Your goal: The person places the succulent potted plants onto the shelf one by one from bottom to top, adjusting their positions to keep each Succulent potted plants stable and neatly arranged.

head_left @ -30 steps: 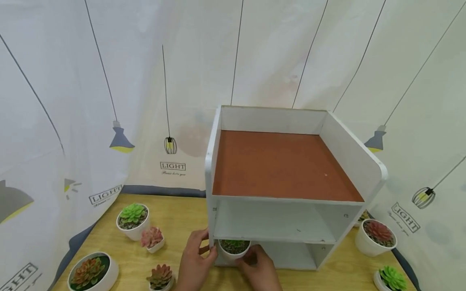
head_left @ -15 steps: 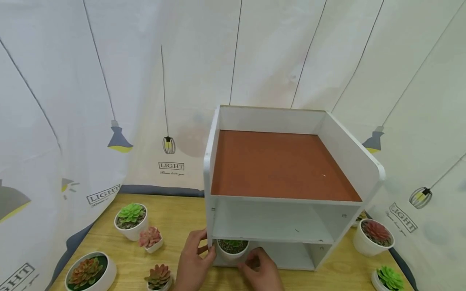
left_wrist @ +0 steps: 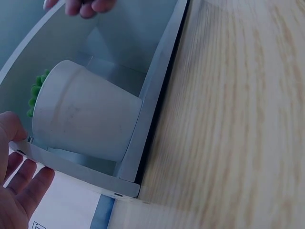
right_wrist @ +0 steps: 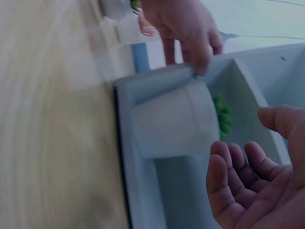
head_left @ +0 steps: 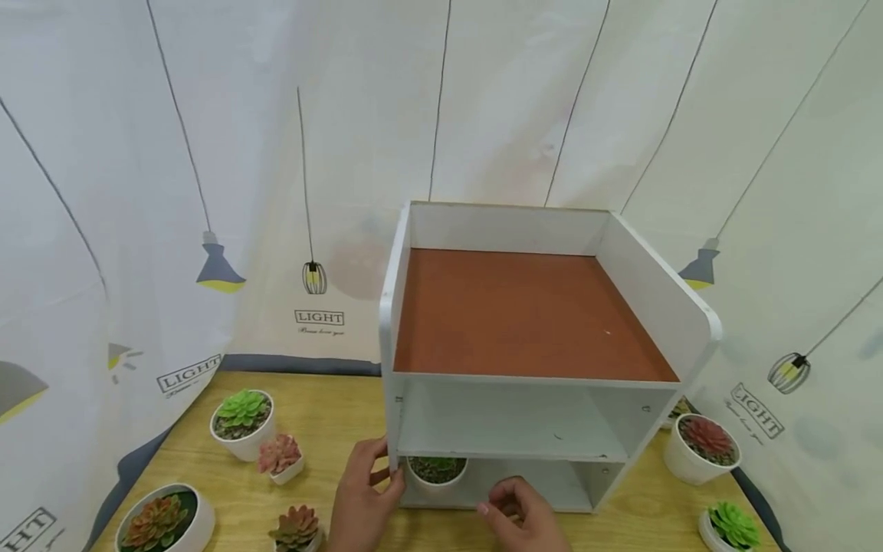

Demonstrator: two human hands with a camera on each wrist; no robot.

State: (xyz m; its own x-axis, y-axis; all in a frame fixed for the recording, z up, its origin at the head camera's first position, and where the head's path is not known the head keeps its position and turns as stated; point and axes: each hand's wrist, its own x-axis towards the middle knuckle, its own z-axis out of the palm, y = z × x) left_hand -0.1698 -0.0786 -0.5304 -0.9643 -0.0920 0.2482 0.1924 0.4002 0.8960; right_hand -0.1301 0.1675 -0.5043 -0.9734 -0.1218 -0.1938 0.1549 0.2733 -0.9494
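Head view, pot: there it is, our white pot (head_left: 438,483), upright on the bottom level of the white shelf unit (head_left: 513,422), near its left wall, green leaves (head_left: 448,462) peeking out.
Head view, left hand: our left hand (head_left: 362,494) grips the front edge of the left side panel (head_left: 394,414).
Head view, right hand: our right hand (head_left: 523,515) hangs right of the pot, clear of it, fingers loosely bent around nothing.
Left wrist view, pot: smooth walls, tapering towards the base; we judge it light, rigid, maybe slightly slippery.
Left wrist view, grip: thumb inside the panel, fingers outside.
Right wrist view, best hold: we'd take the walls below the thicker rim, 2 opposite sides, sparing those probably soft leaves.
Right wrist view, materials: smooth white boards, rounded pot, blurred grain on the wooden table (right_wrist: 52,143).
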